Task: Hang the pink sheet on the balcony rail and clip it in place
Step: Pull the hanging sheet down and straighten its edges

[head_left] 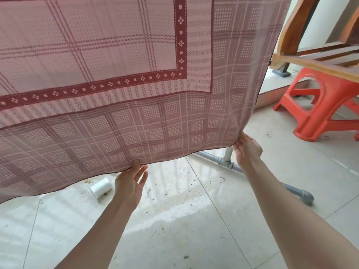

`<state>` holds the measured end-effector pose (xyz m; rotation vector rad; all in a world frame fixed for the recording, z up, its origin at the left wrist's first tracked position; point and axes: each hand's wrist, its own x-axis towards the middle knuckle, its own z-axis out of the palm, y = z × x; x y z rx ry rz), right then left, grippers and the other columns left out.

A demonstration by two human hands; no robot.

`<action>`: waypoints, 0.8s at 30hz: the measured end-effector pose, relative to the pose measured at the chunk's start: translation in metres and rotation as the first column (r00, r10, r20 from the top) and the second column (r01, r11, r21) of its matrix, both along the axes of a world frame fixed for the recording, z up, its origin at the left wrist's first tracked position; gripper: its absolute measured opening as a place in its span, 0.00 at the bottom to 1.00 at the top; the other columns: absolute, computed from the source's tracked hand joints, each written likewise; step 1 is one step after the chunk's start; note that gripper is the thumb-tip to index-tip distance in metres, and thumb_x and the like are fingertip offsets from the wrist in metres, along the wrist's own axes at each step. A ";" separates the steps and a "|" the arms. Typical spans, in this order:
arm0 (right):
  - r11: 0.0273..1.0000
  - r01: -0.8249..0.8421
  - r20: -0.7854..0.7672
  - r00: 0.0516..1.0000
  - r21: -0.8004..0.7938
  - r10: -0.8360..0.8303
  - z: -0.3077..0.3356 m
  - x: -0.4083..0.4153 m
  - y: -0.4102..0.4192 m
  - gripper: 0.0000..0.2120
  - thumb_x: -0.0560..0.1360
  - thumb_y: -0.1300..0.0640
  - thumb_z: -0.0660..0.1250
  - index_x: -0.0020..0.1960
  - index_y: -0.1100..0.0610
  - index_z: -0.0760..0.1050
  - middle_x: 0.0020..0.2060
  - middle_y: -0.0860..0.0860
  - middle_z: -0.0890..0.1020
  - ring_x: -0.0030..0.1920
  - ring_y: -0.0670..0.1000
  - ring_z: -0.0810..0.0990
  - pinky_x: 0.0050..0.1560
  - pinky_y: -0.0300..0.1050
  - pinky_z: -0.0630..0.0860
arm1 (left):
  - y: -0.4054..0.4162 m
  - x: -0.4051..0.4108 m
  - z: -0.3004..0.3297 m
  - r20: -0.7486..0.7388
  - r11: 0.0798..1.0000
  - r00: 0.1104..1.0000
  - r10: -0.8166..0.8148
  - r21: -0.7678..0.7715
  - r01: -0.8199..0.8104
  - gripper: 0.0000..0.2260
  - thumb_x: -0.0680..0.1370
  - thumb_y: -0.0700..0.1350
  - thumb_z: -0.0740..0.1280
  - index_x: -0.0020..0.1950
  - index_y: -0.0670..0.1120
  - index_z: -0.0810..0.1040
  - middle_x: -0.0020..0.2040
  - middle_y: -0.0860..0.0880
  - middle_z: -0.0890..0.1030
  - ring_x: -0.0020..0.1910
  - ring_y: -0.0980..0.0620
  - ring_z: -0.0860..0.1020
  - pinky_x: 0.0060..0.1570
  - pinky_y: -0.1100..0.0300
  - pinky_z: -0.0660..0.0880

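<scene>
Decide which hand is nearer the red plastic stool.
Right. The right hand pinches the pink sheet corner beside the red plastic stool; the left hand is farther away.

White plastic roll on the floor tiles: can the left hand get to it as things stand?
Probably yes, once freed. The white plastic roll lies on bare tiles just left of the left hand, with nothing between them. But that hand is pinching the pink patterned sheet's bottom hem and would have to let go.

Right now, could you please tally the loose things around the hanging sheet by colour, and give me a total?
Pink: 1, the sheet, its lower edge held by the left hand and right hand
Red: 1, the plastic stool
White: 1, the roll on the floor
Grey: 1, the pipe frame
Total: 4
</scene>
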<state>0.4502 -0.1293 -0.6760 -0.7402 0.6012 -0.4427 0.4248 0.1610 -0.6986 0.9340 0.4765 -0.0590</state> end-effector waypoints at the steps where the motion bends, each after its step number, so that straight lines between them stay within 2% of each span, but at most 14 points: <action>1: 0.996 -0.047 -0.057 0.997 -0.077 0.042 -0.001 -0.003 0.004 0.15 0.75 0.66 0.66 0.59 0.69 0.70 0.45 0.60 0.79 0.46 0.56 0.80 0.57 0.50 0.77 | 0.003 -0.002 0.002 -0.010 0.998 0.998 -0.054 0.028 0.054 0.02 0.76 0.41 0.65 0.44 0.45 0.77 0.40 0.51 0.83 0.46 0.52 0.80 0.48 0.56 0.73; 3: 0.923 -0.208 -0.272 0.955 -0.323 0.119 -0.001 -0.015 0.017 0.16 0.76 0.61 0.65 0.61 0.68 0.70 0.48 0.58 0.78 0.50 0.56 0.79 0.60 0.54 0.75 | 0.007 -0.014 0.005 -0.076 0.965 0.975 -0.211 0.144 0.220 0.05 0.77 0.43 0.65 0.51 0.46 0.77 0.48 0.49 0.82 0.50 0.50 0.79 0.52 0.53 0.72; 5: 0.712 -0.440 -0.498 0.855 -0.547 0.145 0.007 -0.032 0.033 0.19 0.78 0.54 0.62 0.62 0.66 0.71 0.53 0.58 0.77 0.57 0.58 0.77 0.62 0.59 0.73 | 0.010 -0.031 0.018 -0.203 0.830 0.888 -0.411 0.320 0.457 0.12 0.76 0.44 0.66 0.59 0.46 0.74 0.53 0.47 0.80 0.52 0.49 0.78 0.54 0.53 0.71; 6: 0.591 -0.551 -0.600 0.788 -0.589 0.136 0.015 -0.041 0.041 0.20 0.78 0.51 0.60 0.64 0.64 0.70 0.58 0.58 0.77 0.60 0.59 0.75 0.63 0.58 0.71 | 0.012 -0.039 0.031 -0.286 0.689 0.813 -0.508 0.432 0.582 0.15 0.77 0.46 0.66 0.63 0.47 0.72 0.56 0.47 0.79 0.53 0.49 0.77 0.53 0.55 0.71; 7: 0.479 -0.650 -0.692 0.713 -0.590 0.115 0.026 -0.051 0.048 0.22 0.79 0.49 0.59 0.66 0.63 0.69 0.62 0.59 0.75 0.62 0.60 0.73 0.64 0.55 0.70 | 0.016 -0.046 0.044 -0.363 0.483 0.726 -0.584 0.563 0.671 0.17 0.77 0.48 0.65 0.65 0.48 0.71 0.59 0.47 0.77 0.55 0.49 0.75 0.53 0.57 0.70; 8: 0.373 -0.731 -0.762 0.641 -0.571 0.090 0.040 -0.060 0.055 0.23 0.79 0.49 0.59 0.67 0.63 0.67 0.64 0.59 0.74 0.64 0.60 0.72 0.63 0.50 0.69 | 0.021 -0.051 0.059 -0.420 0.242 0.647 -0.637 0.688 0.684 0.18 0.77 0.50 0.64 0.66 0.49 0.69 0.62 0.49 0.74 0.58 0.50 0.74 0.54 0.59 0.69; 9: 0.275 -0.789 -0.806 0.587 -0.550 0.071 0.058 -0.068 0.061 0.24 0.79 0.50 0.59 0.69 0.63 0.64 0.66 0.60 0.72 0.66 0.60 0.70 0.62 0.49 0.68 | 0.027 -0.056 0.078 -0.439 0.040 0.603 -0.666 0.787 0.616 0.19 0.77 0.52 0.63 0.68 0.51 0.67 0.66 0.50 0.71 0.63 0.51 0.71 0.59 0.61 0.67; 10: 0.193 -0.822 -0.829 0.555 -0.536 0.063 0.078 -0.077 0.067 0.26 0.79 0.50 0.60 0.71 0.63 0.61 0.68 0.60 0.70 0.68 0.59 0.69 0.62 0.47 0.67 | 0.033 -0.060 0.100 -0.421 -0.086 0.597 -0.683 0.858 0.506 0.20 0.78 0.53 0.62 0.69 0.52 0.65 0.69 0.51 0.68 0.67 0.52 0.67 0.63 0.62 0.64; 11: 0.113 -0.842 -0.841 0.536 -0.527 0.069 0.103 -0.086 0.073 0.28 0.78 0.50 0.61 0.72 0.63 0.58 0.70 0.60 0.67 0.69 0.59 0.67 0.63 0.46 0.65 | 0.038 -0.063 0.126 -0.388 -0.146 0.613 -0.688 0.902 0.407 0.21 0.78 0.53 0.61 0.70 0.52 0.64 0.71 0.52 0.64 0.70 0.53 0.64 0.66 0.61 0.61; 14: -0.099 -0.857 -0.862 0.495 -0.505 0.109 0.190 -0.109 0.095 0.33 0.77 0.48 0.63 0.75 0.59 0.53 0.72 0.57 0.64 0.72 0.56 0.64 0.66 0.47 0.63 | 0.046 -0.067 0.216 -0.363 -0.255 0.658 -0.660 0.932 0.258 0.24 0.78 0.56 0.58 0.73 0.52 0.61 0.75 0.50 0.58 0.73 0.50 0.58 0.71 0.57 0.56; 17: -0.210 -0.831 -0.857 0.504 -0.516 0.110 0.301 -0.116 0.109 0.32 0.76 0.46 0.63 0.74 0.57 0.54 0.71 0.56 0.65 0.70 0.58 0.66 0.66 0.52 0.66 | 0.046 -0.068 0.317 -0.413 -0.394 0.616 -0.671 0.902 0.176 0.25 0.78 0.58 0.55 0.74 0.54 0.57 0.76 0.49 0.54 0.75 0.47 0.53 0.72 0.50 0.54; 19: -0.235 -0.797 -0.829 0.551 -0.557 0.096 0.384 -0.120 0.113 0.32 0.77 0.45 0.62 0.74 0.57 0.55 0.72 0.55 0.64 0.69 0.59 0.66 0.65 0.57 0.66 | 0.048 -0.068 0.391 -0.398 -0.391 0.619 -0.677 0.907 0.155 0.25 0.78 0.59 0.55 0.74 0.55 0.57 0.77 0.51 0.53 0.75 0.47 0.51 0.72 0.47 0.52; 21: -0.241 -0.751 -0.786 0.610 -0.615 0.107 0.463 -0.130 0.116 0.31 0.77 0.45 0.62 0.74 0.56 0.56 0.73 0.55 0.63 0.70 0.58 0.66 0.67 0.55 0.65 | 0.047 -0.071 0.464 -0.344 -0.348 0.651 -0.677 0.929 0.129 0.25 0.78 0.58 0.56 0.73 0.56 0.58 0.77 0.52 0.53 0.75 0.48 0.50 0.72 0.47 0.49; 24: -0.186 -0.712 -0.735 0.660 -0.678 0.153 0.568 -0.152 0.120 0.31 0.77 0.47 0.62 0.75 0.56 0.55 0.74 0.55 0.62 0.72 0.56 0.63 0.69 0.53 0.63 | 0.037 -0.087 0.563 -0.270 -0.311 0.651 -0.710 0.949 0.054 0.24 0.78 0.57 0.57 0.73 0.54 0.61 0.76 0.51 0.57 0.75 0.49 0.51 0.72 0.46 0.51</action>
